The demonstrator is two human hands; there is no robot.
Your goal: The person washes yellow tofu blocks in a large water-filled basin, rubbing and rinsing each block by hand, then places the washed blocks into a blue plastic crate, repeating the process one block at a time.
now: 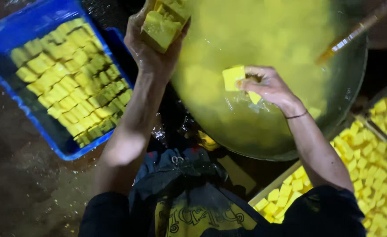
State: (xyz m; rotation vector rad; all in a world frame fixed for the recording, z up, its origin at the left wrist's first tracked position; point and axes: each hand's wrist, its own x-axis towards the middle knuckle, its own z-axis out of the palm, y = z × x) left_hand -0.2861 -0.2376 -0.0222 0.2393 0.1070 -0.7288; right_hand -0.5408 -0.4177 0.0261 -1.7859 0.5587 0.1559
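Two hands busy, frame centre: left hand clutches stacked yellow blocks; right hand pinches one yellow cube over the steaming pan.

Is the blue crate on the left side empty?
No, the blue crate is filled with rows of yellow cubes.

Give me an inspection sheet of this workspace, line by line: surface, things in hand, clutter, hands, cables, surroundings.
Surface: dark wet floor.
Things in hand: yellow blocks stacked in the left hand; one yellow cube in the right hand, over a big pan of yellow liquid.
Clutter: blue crate holding rows of yellow cubes; a tray of more cubes at right.
Hands: both bare, wet, closed on blocks.
Cables: nothing seen.
Surroundings: dim; a stick rests across the pan.
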